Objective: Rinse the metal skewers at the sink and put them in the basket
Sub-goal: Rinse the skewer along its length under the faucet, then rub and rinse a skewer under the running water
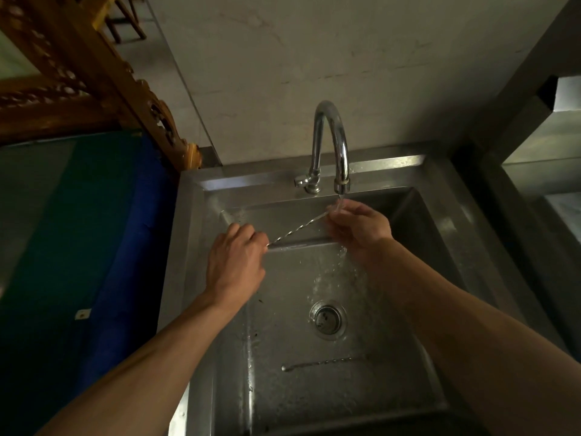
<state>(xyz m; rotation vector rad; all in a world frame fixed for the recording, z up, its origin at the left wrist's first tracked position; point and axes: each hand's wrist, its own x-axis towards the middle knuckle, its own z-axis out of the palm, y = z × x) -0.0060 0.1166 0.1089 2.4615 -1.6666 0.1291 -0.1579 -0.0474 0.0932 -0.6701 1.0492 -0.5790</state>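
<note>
Skewer (297, 229), twisted metal: held over the sink (465, 215), my left hand (234, 262) pinching one end, my right hand (358, 228) closed on the other under the tap (330, 146). Judged light, stiff, wet-slippery; grip the ends. Second skewer (323, 362) lies in the basin.

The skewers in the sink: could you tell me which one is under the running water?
The twisted skewer held between the left hand and right hand, beneath the tap. The other skewer lies untouched on the sink floor.
</note>
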